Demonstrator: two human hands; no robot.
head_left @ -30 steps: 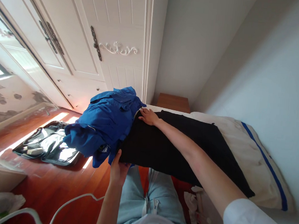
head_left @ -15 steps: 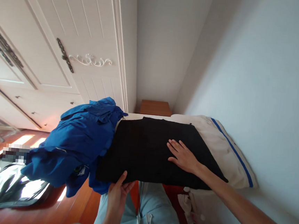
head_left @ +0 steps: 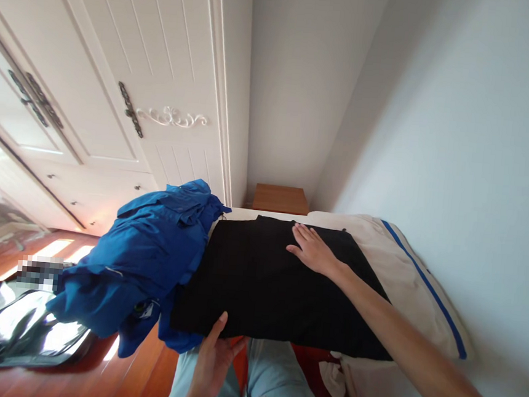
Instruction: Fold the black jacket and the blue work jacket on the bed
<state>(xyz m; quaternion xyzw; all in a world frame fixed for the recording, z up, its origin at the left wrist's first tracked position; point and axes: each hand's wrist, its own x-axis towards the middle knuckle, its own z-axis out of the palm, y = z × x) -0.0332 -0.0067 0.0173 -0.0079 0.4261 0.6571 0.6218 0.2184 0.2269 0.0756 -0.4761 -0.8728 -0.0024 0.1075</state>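
Observation:
A black cloth [head_left: 257, 278] is spread over a pale surface in front of me. My right hand [head_left: 312, 249] lies flat on its far part, fingers stretched out toward the far edge. At the near left edge, my left hand [head_left: 216, 355] has its thumb on top of the black cloth and its fingers underneath, pinching the edge. A heap of blue clothing [head_left: 149, 244] lies against the left side of the black cloth and hangs down toward the floor.
A cream pillow with a blue stripe [head_left: 405, 279] lies at the right by the wall. White cabinets [head_left: 166, 48] stand at the left, and a brown wooden box [head_left: 280, 198] is at the back. A shiny bag [head_left: 35, 333] lies on the wooden floor [head_left: 123, 378].
My right hand has slid away from me across the black cloth, toward its far edge. My left hand stays at the near edge. The view has shifted slightly.

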